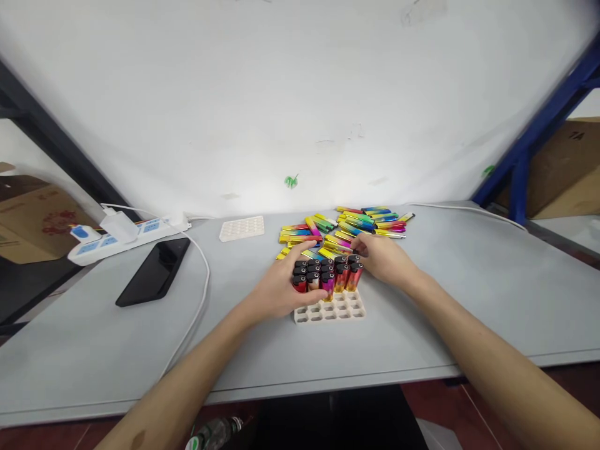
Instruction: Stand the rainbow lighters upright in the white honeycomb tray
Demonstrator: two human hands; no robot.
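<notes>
A cream tray with rows of small pockets lies near the middle of the table. Several lighters with black tops and shiny red, gold and purple bodies stand upright in its rear rows, while the front pockets show bare. My left hand is curled round the left side of this group, thumb in front and fingers behind. At the back right corner of the group, my right hand pinches a lighter by its dark top; its body is mostly hidden. Behind both hands lies a loose heap of shiny multicoloured lighters.
A second cream tray lies at the back left. Further left are a black phone, a white cable and a power strip with plugs. A white wall bounds the table's back; blue frame posts stand right.
</notes>
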